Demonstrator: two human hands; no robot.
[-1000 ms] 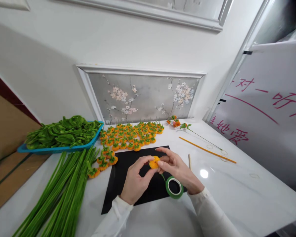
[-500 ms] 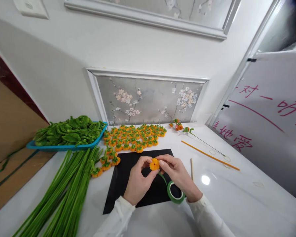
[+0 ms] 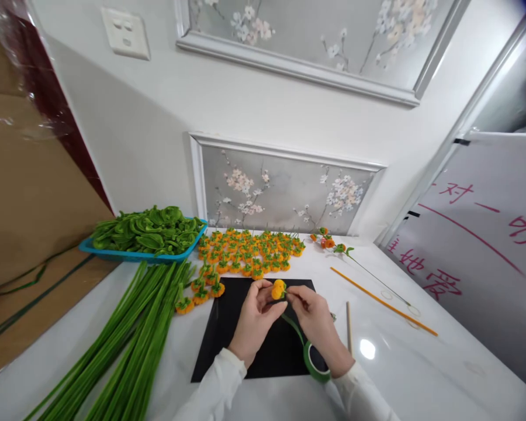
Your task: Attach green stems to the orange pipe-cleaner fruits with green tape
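Over the black mat [image 3: 221, 351], a small orange fuzzy flower [image 3: 279, 289] with a green base is held between both hands. My left hand [image 3: 254, 318] has its fingers curled round the bloom, the thumb just below it. At the flower's green underside, my right hand [image 3: 313, 318] pinches the short stem between thumb and fingertips. A strip of green tape runs from near my fingers down to the tape roll [image 3: 314, 365], partly covered by my right wrist.
Behind the mat stand many similar orange flowers [image 3: 245, 251]. To the left are a blue tray [image 3: 135, 256] of green fuzzy leaves and a bundle of green fuzzy stems [image 3: 127, 345]. A wooden stick [image 3: 349, 327], an orange strip [image 3: 383, 301] and a wired flower sprig [image 3: 339, 248] lie right.
The flower has been turned from facing the camera to more sideways, showing its green base. My right fingers have moved from the petals to the stem. The whole view has shifted.
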